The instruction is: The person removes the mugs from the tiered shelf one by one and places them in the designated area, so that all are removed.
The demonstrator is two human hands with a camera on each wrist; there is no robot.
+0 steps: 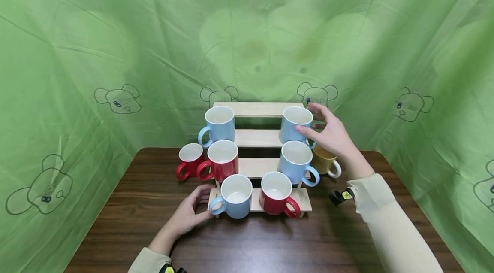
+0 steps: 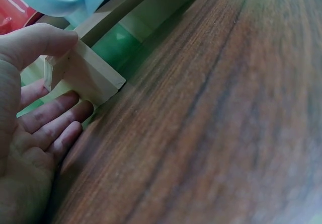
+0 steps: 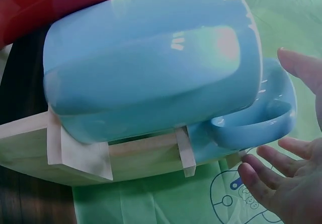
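Note:
A stepped wooden rack point(image 1: 256, 168) carries several mugs. My left hand point(image 1: 189, 215) holds the left end of its lowest step, thumb on the board's edge and fingers beside the end support point(image 2: 93, 75). A blue mug point(image 1: 237, 206) stands right by that hand, with a red mug point(image 1: 272, 202) farther right. My right hand point(image 1: 332, 133) is spread around the right side of an upper blue mug point(image 1: 288, 131); in the right wrist view its fingers look apart from the handle point(image 3: 256, 131). Below that mug sits another blue mug point(image 1: 292, 168).
On the rack's left are a red mug point(image 1: 225, 169) and, higher, a blue mug point(image 1: 224, 129). A smaller red mug point(image 1: 194, 162) stands on the brown table point(image 1: 154, 187) to the left; a yellow mug point(image 1: 321, 160) stands behind the right forearm. Green cloth point(image 1: 170, 50) surrounds the table.

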